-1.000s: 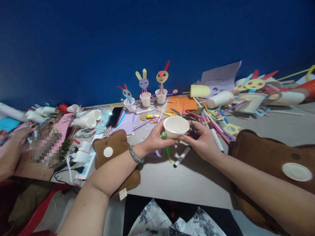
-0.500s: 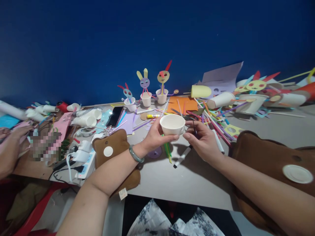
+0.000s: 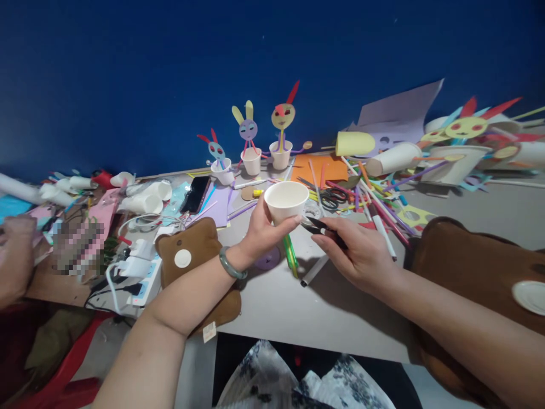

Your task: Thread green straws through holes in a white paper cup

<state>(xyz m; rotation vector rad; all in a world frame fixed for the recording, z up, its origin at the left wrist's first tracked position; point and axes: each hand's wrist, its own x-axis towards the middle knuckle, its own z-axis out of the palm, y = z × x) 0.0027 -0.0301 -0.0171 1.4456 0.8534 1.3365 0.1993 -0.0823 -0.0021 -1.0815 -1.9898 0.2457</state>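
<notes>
A white paper cup [image 3: 286, 201] is upright in my left hand [image 3: 266, 233], whose thumb lies along the cup's near side and whose fingers go round behind it. My right hand [image 3: 357, 250] grips a pair of dark scissors [image 3: 315, 226], with the two narrow blades parted and their tips close to the cup's right side. Whether the blades touch the cup I cannot tell. Under the hands lie a green pen [image 3: 290, 255] and a white marker [image 3: 314, 271] with a black tip.
Behind, paper-faced figures stand in white cups [image 3: 251, 162]. Another pair of scissors [image 3: 334, 199] lies among coloured sticks near an orange sheet [image 3: 321, 169]. Brown bear-shaped cushions [image 3: 187, 241] flank my arms. A power strip [image 3: 147, 284] and a co-worker's hand [image 3: 17, 250] are at left.
My left hand and the cup have shifted slightly left and up. The scissors in my right hand have turned so their parted blades point at the cup's side.
</notes>
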